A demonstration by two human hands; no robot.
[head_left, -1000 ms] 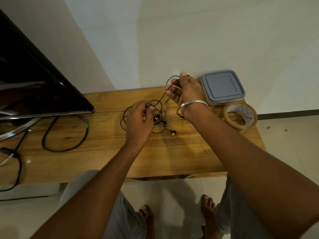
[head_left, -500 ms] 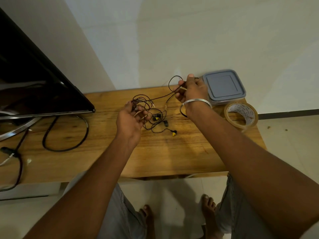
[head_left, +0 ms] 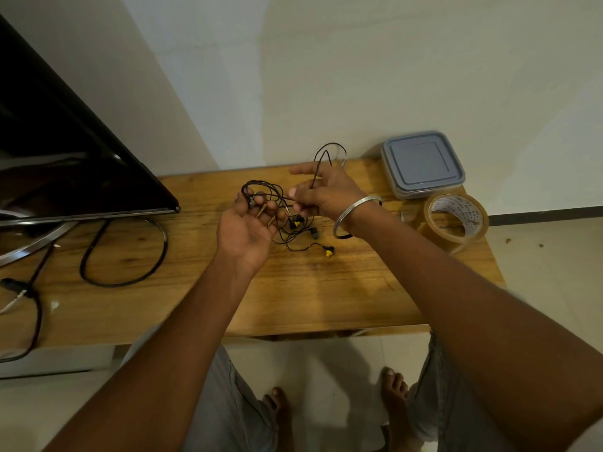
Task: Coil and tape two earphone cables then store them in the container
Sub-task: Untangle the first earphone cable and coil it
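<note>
A tangle of thin black earphone cables hangs between both hands above the wooden table. My left hand is palm-up with loops of cable caught in its fingers. My right hand, with a metal bangle on the wrist, pinches a cable strand whose loop sticks up behind it. A yellow-tipped earbud and a dark earbud lie on the table below the hands. The grey lidded container stands shut at the back right, with a brown tape roll in front of it.
A black monitor on a metal stand fills the left side, with a thick black power cable looped on the table beside it. The wall runs right behind the table. My knees and bare feet are below the front edge.
My left hand has turned palm-up and lifted the tangle off the table. My right hand has moved left toward it, drawing a strand out of the bundle.
</note>
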